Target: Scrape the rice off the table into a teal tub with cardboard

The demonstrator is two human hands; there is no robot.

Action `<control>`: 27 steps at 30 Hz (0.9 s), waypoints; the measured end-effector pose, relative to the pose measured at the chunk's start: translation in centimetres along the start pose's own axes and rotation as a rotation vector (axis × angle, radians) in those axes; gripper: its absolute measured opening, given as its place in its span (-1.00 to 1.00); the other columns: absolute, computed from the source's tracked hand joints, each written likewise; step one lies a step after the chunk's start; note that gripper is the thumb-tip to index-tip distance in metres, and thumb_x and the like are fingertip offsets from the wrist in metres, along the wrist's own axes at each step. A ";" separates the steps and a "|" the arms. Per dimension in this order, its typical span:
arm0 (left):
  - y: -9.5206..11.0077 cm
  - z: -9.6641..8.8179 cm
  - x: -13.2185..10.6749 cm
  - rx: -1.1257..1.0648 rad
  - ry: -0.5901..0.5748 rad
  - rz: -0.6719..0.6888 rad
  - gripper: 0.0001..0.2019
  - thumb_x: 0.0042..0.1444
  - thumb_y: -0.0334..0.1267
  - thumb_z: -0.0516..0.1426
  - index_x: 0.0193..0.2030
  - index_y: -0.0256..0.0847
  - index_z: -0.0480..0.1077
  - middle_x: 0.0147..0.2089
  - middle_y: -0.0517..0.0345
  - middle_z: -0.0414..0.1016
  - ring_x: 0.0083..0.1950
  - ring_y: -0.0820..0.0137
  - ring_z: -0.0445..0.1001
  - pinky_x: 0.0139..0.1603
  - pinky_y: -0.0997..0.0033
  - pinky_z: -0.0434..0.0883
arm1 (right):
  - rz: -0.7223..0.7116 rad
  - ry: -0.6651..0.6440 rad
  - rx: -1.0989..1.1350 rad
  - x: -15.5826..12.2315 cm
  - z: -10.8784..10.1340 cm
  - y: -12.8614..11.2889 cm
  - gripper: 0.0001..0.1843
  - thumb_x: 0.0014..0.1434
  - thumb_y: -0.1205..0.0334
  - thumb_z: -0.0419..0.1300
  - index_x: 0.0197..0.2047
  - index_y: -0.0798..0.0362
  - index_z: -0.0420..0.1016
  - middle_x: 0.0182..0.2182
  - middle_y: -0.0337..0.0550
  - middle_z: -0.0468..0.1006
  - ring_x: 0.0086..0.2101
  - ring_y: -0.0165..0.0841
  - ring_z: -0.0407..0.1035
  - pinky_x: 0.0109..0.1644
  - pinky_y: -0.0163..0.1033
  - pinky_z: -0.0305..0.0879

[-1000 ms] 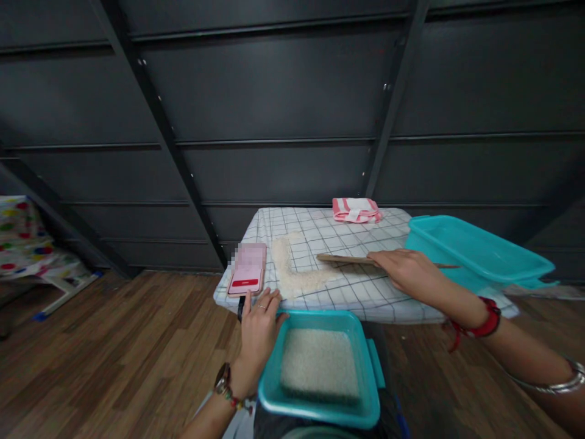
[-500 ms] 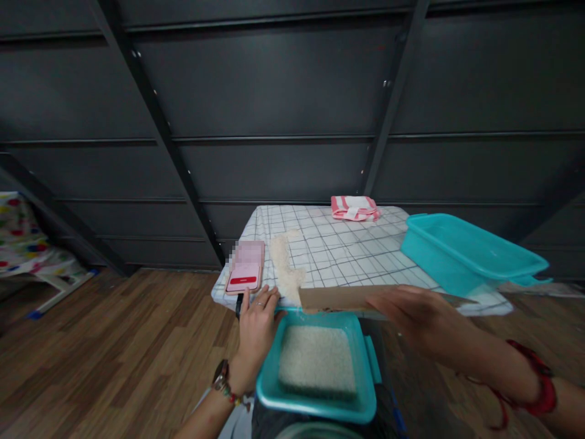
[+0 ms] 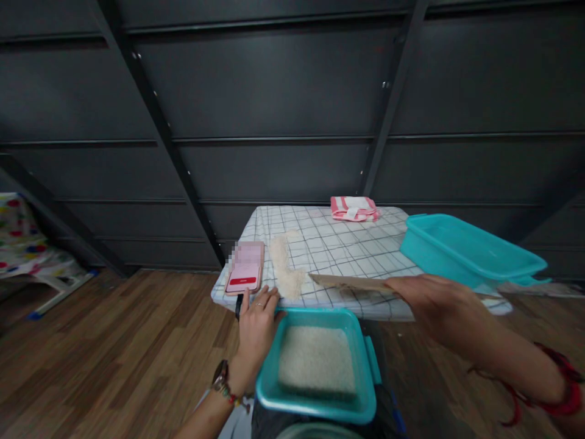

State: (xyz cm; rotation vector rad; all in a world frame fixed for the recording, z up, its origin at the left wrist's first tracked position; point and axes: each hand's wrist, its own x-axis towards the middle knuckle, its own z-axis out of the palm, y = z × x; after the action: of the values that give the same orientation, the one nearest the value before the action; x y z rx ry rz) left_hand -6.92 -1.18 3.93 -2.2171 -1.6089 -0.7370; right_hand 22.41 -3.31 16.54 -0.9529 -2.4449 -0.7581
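A flat piece of cardboard (image 3: 350, 282) is in my right hand (image 3: 434, 308), gripped at its right end and held slightly above the tablecloth's front edge. Beside its left tip lies a streak of spilled rice (image 3: 289, 275) on the checked cloth. My left hand (image 3: 258, 320) rests with fingers stretched out over the table edge, against the far left corner of a teal plastic tub (image 3: 315, 410). Inside this tub, just in front of the table, is a layer of white rice (image 3: 317, 361).
A pink-cased phone (image 3: 247, 265) lies on the left of the checked tablecloth (image 3: 347, 253). A folded pink-and-white towel (image 3: 354, 208) sits at the back. On the right, a larger teal bin (image 3: 470, 250) overhangs the table edge. Dark panels (image 3: 274, 91) stand behind.
My right hand has lifted the cardboard off the tub's far rim and shifted right, tilting the board flatter. My left hand and the tub have stayed put.
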 end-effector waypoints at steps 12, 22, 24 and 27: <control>0.1 0.0 0.0 0.008 0.028 0.007 -0.78 0.03 -0.38 0.11 -0.14 -0.23 0.38 -0.09 -0.01 0.53 -0.01 0.12 0.44 0.13 -0.11 0.14 | -0.129 0.002 -0.066 4.1 5.7 1.8 -0.66 0.06 0.61 -0.11 -0.20 0.24 0.41 -0.38 0.00 0.55 -0.42 -0.34 0.43 -0.33 -0.26 0.32; 0.0 0.2 0.0 0.010 0.044 0.017 -0.79 0.02 -0.40 0.11 -0.16 -0.22 0.38 -0.10 0.00 0.53 -0.02 0.13 0.45 0.12 -0.10 0.15 | -0.244 0.004 0.061 3.6 5.3 1.3 -0.64 0.09 0.58 -0.12 -0.20 0.18 0.43 -0.35 -0.04 0.56 -0.35 -0.36 0.44 -0.27 -0.26 0.37; 0.0 0.2 0.0 0.006 0.042 0.011 -0.78 0.02 -0.41 0.10 -0.15 -0.21 0.38 -0.10 0.00 0.53 -0.02 0.14 0.45 0.13 -0.10 0.15 | -0.256 0.009 0.064 3.0 4.8 1.2 -0.65 0.10 0.56 -0.11 -0.19 0.16 0.44 -0.33 -0.05 0.57 -0.31 -0.36 0.44 -0.23 -0.25 0.37; 0.0 0.2 0.0 -0.005 0.028 0.004 -0.78 0.02 -0.42 0.09 -0.15 -0.20 0.38 -0.09 0.01 0.53 -0.01 0.14 0.44 0.14 -0.11 0.13 | -0.261 0.019 0.121 2.1 4.2 1.0 -0.66 0.14 0.51 -0.12 -0.22 0.13 0.44 -0.35 -0.08 0.56 -0.31 -0.38 0.43 -0.20 -0.24 0.37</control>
State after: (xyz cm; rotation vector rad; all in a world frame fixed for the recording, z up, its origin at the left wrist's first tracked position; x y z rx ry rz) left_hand -6.88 -1.07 3.76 -2.2027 -1.5904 -0.7685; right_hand 20.96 0.89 14.72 -0.5864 -2.5959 -0.6890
